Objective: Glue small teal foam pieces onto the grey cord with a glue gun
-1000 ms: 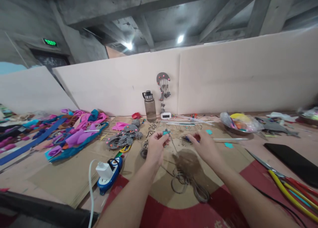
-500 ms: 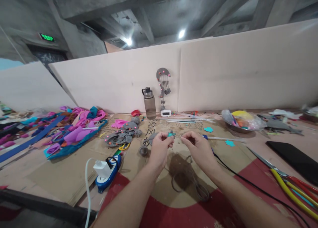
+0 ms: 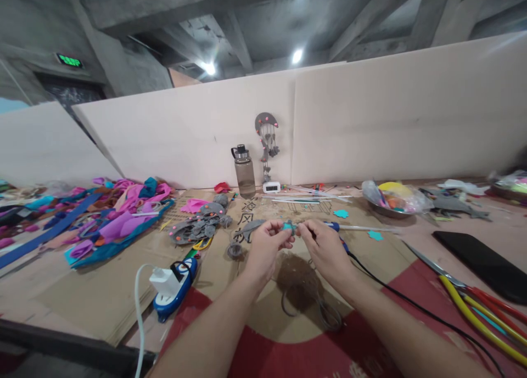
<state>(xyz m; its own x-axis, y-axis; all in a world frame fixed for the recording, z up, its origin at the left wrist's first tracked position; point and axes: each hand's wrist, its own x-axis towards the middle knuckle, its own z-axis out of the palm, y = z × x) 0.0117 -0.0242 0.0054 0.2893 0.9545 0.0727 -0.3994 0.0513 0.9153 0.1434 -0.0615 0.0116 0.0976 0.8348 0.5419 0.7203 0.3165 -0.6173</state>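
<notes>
Near the middle of the work surface, my left hand [image 3: 267, 249] pinches a small teal and grey felt piece [image 3: 289, 226]. My right hand [image 3: 323, 249] is close beside it, its thumb and finger pressed together at the right edge of that piece; whether they also hold cord is too small to tell. Loops of grey cord [image 3: 329, 315] lie on the cardboard below my hands. Just right of my right hand is the blue handle of a tool [image 3: 331, 226]. Two teal felt shapes [image 3: 340, 213] lie farther right.
Grey felt pieces [image 3: 197, 227], a power strip [image 3: 177, 293] and a coloured felt pile [image 3: 123, 219] are left. A bottle [image 3: 245, 175] and small clock [image 3: 271, 187] stand behind. Right are a bowl [image 3: 391, 210], phone [image 3: 480, 260] and scissors [image 3: 457, 301]. A black cable crosses under my right forearm.
My right hand has moved left, from a little apart to right up against the teal and grey piece. The whole view has shifted slightly.
</notes>
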